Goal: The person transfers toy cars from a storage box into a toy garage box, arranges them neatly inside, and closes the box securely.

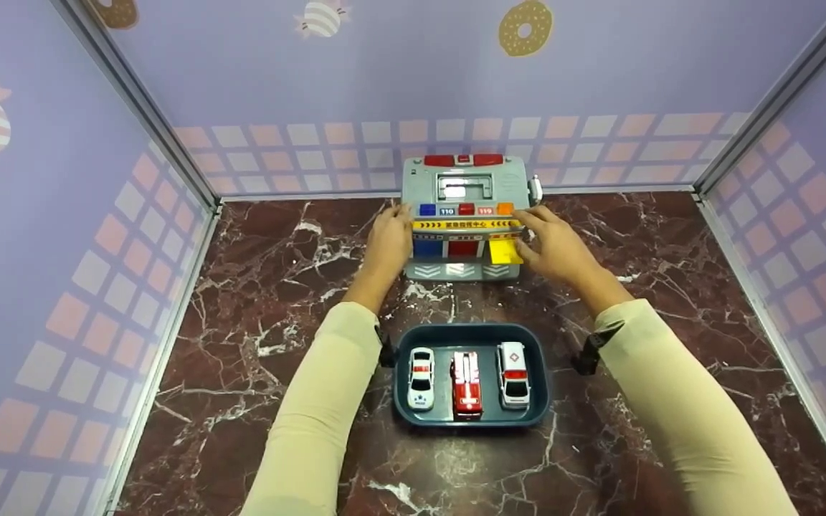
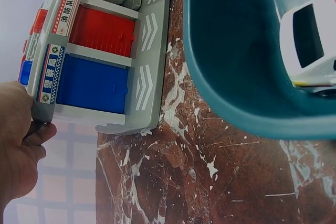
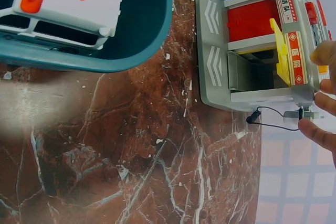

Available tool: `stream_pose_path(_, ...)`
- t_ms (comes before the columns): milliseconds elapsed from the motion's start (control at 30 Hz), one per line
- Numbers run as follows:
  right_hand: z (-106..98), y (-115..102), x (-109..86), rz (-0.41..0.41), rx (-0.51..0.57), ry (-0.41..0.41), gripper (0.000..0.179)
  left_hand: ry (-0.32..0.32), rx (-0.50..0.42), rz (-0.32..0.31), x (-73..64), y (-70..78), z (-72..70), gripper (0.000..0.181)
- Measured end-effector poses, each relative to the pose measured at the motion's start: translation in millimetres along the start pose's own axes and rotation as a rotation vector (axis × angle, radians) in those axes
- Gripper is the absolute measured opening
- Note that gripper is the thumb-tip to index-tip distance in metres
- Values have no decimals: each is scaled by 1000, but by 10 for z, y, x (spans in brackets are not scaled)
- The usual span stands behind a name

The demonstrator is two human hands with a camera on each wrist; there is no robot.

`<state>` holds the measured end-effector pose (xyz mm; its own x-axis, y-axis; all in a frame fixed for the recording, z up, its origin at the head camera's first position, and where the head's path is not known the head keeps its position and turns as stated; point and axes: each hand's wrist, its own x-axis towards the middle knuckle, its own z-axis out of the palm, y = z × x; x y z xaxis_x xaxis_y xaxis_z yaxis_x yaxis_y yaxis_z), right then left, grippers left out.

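Pale yellow sleeves (image 1: 320,401): they enter from the bottom edge, with a small black mount (image 1: 589,355) at each wrist.
Dark teal rounded plastic tray (image 1: 540,380): it stands between the forearms and holds, from left to right, a white toy police car (image 1: 421,383), a red and white toy fire engine (image 1: 466,383) and a white toy ambulance (image 1: 513,376).
Left grip (image 1: 389,240): a bare hand, which pinches the left end of the front edge of a grey plastic toy rescue station (image 1: 464,197), with some fingers curled below.
Right grip (image 1: 560,247): a bare hand with the fingers spread; they are at the right end of the same edge, by an orange button (image 1: 505,208).
Grey station: it stands beyond the tray, directly between both grips. Its blue door (image 1: 427,249) and red door (image 1: 462,249) are closed; the yellow door (image 1: 502,251) is swung outward, near the right thumb.
Hard to see: whether the button is pressed, I cannot tell. Both wrist views cut off their hand and the vehicles.
Tabletop (image 1: 226,394): dark red-brown, marbled with white veins.
Lilac walls (image 1: 384,79): they enclose three sides, printed with pink and white squares, doughnuts and striped sweets.
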<state>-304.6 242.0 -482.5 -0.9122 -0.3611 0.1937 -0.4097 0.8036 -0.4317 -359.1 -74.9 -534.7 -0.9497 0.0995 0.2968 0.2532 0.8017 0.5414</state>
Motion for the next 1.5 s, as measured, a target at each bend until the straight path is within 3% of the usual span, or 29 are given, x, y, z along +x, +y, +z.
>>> stream_pose_path(133, 7, -26, -56, -5, -1, 12, 59, 27, 16, 8, 157, -350, 373, 48)
stream_pose_path(200, 8, -51, -90, -3, -5, 18, 60, 24, 18, 11, 190, -423, 449, 48)
stream_pose_path(233, 4, -67, -112, 2, -7, 18, 60, 13, 14, 4, 98, -256, 273, 46)
stream_pose_path(400, -12, -144, -232, -4, -17, 10, 65, 5, -19, 8, -70, 59, -109, 38)
stream_pose_path(433, -15, -159, -259, -13, -20, 12, 66, 23, -18, 21, 1, -99, 34, 40)
stream_pose_path(533, -3, -190, -333, -54, -33, 22, 65, 72, 11, 40, 118, -347, 297, 49)
stream_pose_path(600, 15, -202, -385, -81, -43, 30, 65, 72, 16, 34, 169, -453, 404, 56)
stream_pose_path(633, 22, -210, -413, -93, -50, 33, 65, 88, 18, 35, 230, -567, 537, 58)
stream_pose_path(667, 30, -218, -440, -104, -57, 34, 65, 76, 20, 24, 187, -468, 450, 57)
stream_pose_path(767, 50, -245, -521, -126, -62, 38, 63, 60, 32, 19, 193, -431, 417, 48)
stream_pose_path(933, 78, -284, -651, -151, -59, 44, 61, 131, 70, 64, 264, -547, 575, 47)
stream_pose_path(967, 83, -291, -678, -157, -58, 46, 61, 132, 61, 68, 274, -592, 619, 51)
stream_pose_path(1100, 98, -308, -782, -185, -59, 42, 59, 97, 56, 60, 217, -449, 476, 45)
stream_pose_path(1133, 102, -311, -807, -192, -61, 39, 58, 93, 40, 63, 240, -518, 529, 45)
stream_pose_path(1200, 112, -314, -856, -202, -66, 25, 59, 81, 46, 54, 239, -476, 488, 38)
stream_pose_path(1333, 133, -335, -963, -208, -67, -12, 59, 82, 29, 38, 276, -579, 601, 41)
stream_pose_path(1400, 148, -344, -1015, -219, -72, -27, 59, 64, 35, 21, 197, -387, 419, 39)
stream_pose_path(1500, 180, -357, -1082, -260, -96, -42, 58, 83, 14, 26, 137, -323, 366, 47)
